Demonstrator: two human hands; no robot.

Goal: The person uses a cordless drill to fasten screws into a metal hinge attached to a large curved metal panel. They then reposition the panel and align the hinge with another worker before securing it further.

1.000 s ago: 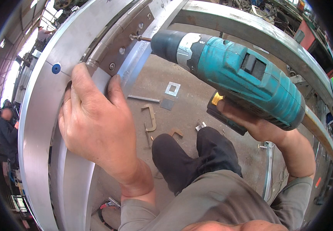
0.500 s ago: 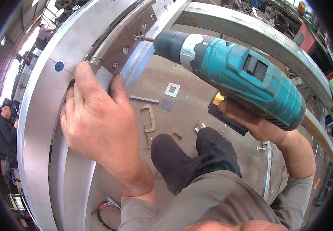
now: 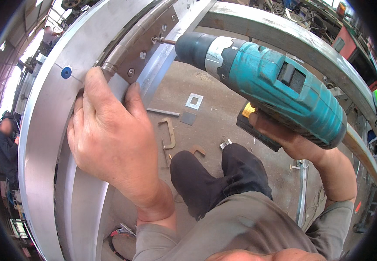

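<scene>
Hinge plate (image 3: 147, 45), grey steel with several screws, lies against the aluminium frame (image 3: 45, 126) near the top of the view, and the bit (image 3: 164, 41) of the teal cordless drill (image 3: 280, 87) sits on one of its screws (image 3: 156, 40). The right hand (image 3: 280, 135) is closed around the drill's handle from below; its fingers are mostly hidden behind the tool. The left hand (image 3: 110, 143) lies flat on the frame, fingers spread and holding nothing, with the index tip and thumb just below the lower end of the hinge plate.

I judge that the main risk is the bit slipping out of the screw head, because the drill meets the plate at a slant and only one hand steadies it. If it jumps downward along the plate, it could hit the left fingers, which are near. A screw driven crooked could also pull the plate out of line.

Compared with one second ago, the drill's chuck stands a little lower and more to the right, and the left hand sits slightly lower on the frame. The blue dot (image 3: 66, 72) on the frame is now further from the hand.
</scene>
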